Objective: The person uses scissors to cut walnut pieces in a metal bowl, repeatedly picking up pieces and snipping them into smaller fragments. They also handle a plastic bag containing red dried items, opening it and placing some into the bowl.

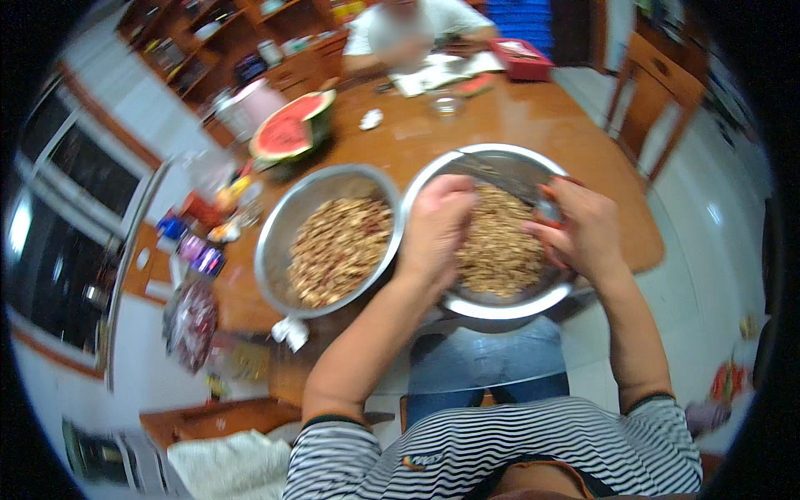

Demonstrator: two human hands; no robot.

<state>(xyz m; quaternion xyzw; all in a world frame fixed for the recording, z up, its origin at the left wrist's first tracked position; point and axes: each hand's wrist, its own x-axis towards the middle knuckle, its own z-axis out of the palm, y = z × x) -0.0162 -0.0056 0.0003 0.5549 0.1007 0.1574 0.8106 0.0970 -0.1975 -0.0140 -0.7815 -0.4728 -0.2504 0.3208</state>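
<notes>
My right hand (578, 225) grips a pair of scissors (550, 215) by the reddish-orange handles. Their dark blades point to the upper left over a wide-rimmed steel basin (494, 307). Over the left side of that basin is my left hand (437, 219), fingers curled; whether something small sits in them is hidden. Small tan pieces (500, 250), perhaps peanuts or other nuts, lie in a heap in the basin. Left of my left hand stands a deeper steel basin (265, 275), holding larger brown and reddish nut-like pieces (337, 250).
A cut watermelon half (287, 134) and a crumpled tissue (371, 119) lie on the wooden table (387, 150). Across it sits a person (450, 22) by papers and a red box (520, 59). Plastic bags (194, 319) crowd the left edge. A wooden chair (662, 87) stands at right.
</notes>
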